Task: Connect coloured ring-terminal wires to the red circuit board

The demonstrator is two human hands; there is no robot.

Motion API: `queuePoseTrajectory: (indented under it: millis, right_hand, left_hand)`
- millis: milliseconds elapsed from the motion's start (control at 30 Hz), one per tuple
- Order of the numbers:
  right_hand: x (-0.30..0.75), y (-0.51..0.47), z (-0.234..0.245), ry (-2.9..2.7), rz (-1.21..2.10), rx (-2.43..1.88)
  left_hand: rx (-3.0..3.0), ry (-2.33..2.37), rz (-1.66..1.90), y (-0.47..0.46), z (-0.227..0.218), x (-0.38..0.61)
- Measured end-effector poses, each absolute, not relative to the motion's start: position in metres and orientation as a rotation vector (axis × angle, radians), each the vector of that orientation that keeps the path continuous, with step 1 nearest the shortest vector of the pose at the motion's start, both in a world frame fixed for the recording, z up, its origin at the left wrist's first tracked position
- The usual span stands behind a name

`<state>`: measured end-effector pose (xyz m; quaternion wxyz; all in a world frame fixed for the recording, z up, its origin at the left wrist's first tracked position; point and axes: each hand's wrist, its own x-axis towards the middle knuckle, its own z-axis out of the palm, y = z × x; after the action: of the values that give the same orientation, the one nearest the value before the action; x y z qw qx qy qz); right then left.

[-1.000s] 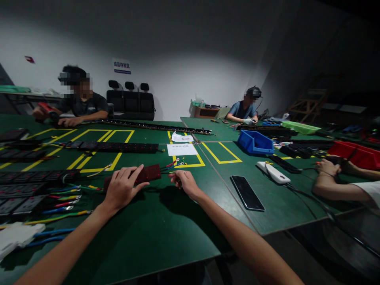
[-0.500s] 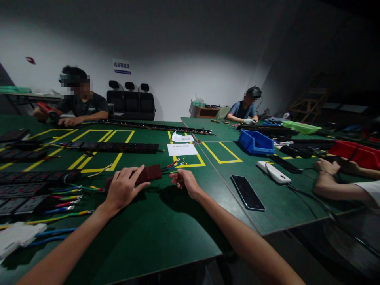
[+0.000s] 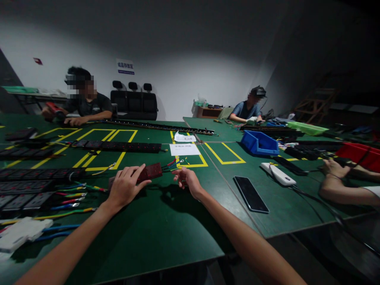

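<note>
My left hand (image 3: 126, 185) is wrapped over a dark red socket strip (image 3: 151, 172) just above or on the green table, thumb along its near side. Red, blue and green wires (image 3: 170, 164) with metal lugs come out of its right end. My right hand (image 3: 190, 182) is beside those wires, its fingers loosely curled and apart. A yellow-green wire reaches its fingertips; I see no firm grip on it. To the left lie several black socket strips (image 3: 38, 174) with lugged wires (image 3: 71, 194), and a white connector block (image 3: 23, 235) with blue leads.
A phone (image 3: 251, 194) and a white power strip (image 3: 277, 174) lie right of my hands. Beyond are a blue bin (image 3: 259, 142), a red bin (image 3: 360, 154) and paper labels (image 3: 184, 149). A co-worker's hands (image 3: 337, 170) are at right; two people sit across the table.
The view has shifted slightly, so the surroundings appear a little further right. My right hand's fingers have spread a little beside the wires. My left hand stays on the socket strip.
</note>
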<state>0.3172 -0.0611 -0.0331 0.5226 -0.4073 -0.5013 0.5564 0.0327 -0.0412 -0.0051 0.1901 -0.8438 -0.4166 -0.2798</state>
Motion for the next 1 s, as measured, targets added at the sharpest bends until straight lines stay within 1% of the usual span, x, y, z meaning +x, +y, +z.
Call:
queuePoseTrajectory:
  millis: [300,600,1000]
  right_hand:
    - [0.3169,-0.0605,-0.0373,-1.222,1.25,-1.031]
    - [0.3176,-0.0605,-0.0389,-1.214,1.281,-0.984]
    - [0.3149,-0.0634,-0.0338,-1.23,1.216,-1.034]
  left_hand:
    - [-2.366,-1.144,-0.728,-0.0432,-0.0054,0.0336]
    - [-2.377,-1.131,-0.738,-0.0434,-0.0057,0.0335]
    - [-2.4,-1.129,-0.749,-0.0423,-0.0068,0.0337]
